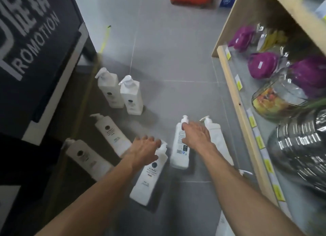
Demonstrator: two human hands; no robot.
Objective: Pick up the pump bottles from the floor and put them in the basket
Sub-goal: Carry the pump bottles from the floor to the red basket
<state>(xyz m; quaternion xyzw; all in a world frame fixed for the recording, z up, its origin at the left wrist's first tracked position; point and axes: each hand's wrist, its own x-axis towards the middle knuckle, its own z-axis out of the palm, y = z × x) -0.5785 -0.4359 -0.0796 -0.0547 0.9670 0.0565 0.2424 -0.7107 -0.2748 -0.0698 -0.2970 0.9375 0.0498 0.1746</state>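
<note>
Reaching down toward the grey tiled floor [176, 50], two bare arms stretch over a group of white pump bottles [131, 96]. Seven can be counted plainly, and each seems to stand on its base with the pump up. Two are side by side at the back, very close together. Two more stand along the left, beside a black sign [35, 50].

The remaining three are under the hands. The left hand [143, 151] has its fingers bent over the pump head of the nearest bottle [150, 175], with the thumb by its shoulder. Whether it actually grips cannot be told through the blur. The right hand [196, 135] is spread wide and holds nothing. It sits between the barcode bottle [180, 147] and the bottle by the shelf [217, 140], thumb close to the barcode bottle's neck.

On the right a wooden shelf [250, 15] carries three purple containers [262, 64], one glass jar [278, 100] and one stack of glass bowls [299, 147].
</note>
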